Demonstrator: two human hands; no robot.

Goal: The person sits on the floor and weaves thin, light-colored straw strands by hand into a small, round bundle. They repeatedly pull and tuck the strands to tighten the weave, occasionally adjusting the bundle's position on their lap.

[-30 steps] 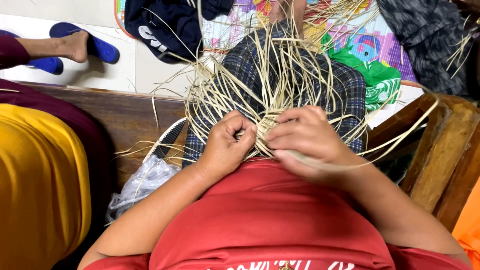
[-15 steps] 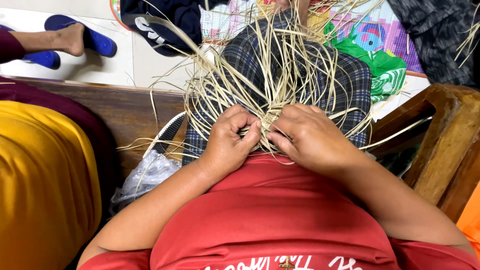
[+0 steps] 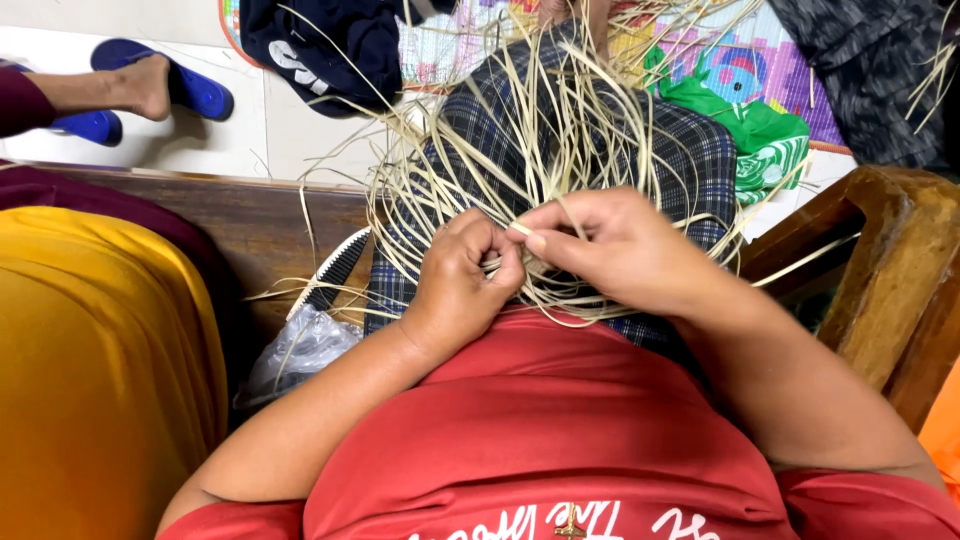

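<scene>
I see two bare hands working together at the middle of the view, over a lap covered in dark blue plaid cloth (image 3: 690, 160). One loose bundle of pale, thin straw-like weaving strips (image 3: 540, 130) fans out from the hands across that cloth and up toward the top edge; I cannot count the single strips, there are too many and they cross. The left hand (image 3: 462, 285) is curled shut, thumb and fingers pinched on strips at the bundle's gathered centre. The right hand (image 3: 615, 250) sits just beside it, touching, with thumb and forefinger pressed together on one flat strip end that points toward the left hand.

I count one red shirt (image 3: 540, 430) on the wearer, with white lettering along the bottom edge. One crumpled clear plastic bag (image 3: 300, 350) lies left of the left forearm, against a brown wooden bench (image 3: 270, 230). One wooden armrest (image 3: 890, 250) stands at the right. One mass of yellow cloth (image 3: 90, 370) fills the lower left. At the upper left, two blue sandals (image 3: 185, 85) show, with another person's foot (image 3: 130, 88) resting on one. One green-and-white striped plastic bag (image 3: 765, 145) lies on a colourful patterned mat (image 3: 760, 70) at the upper right.
</scene>
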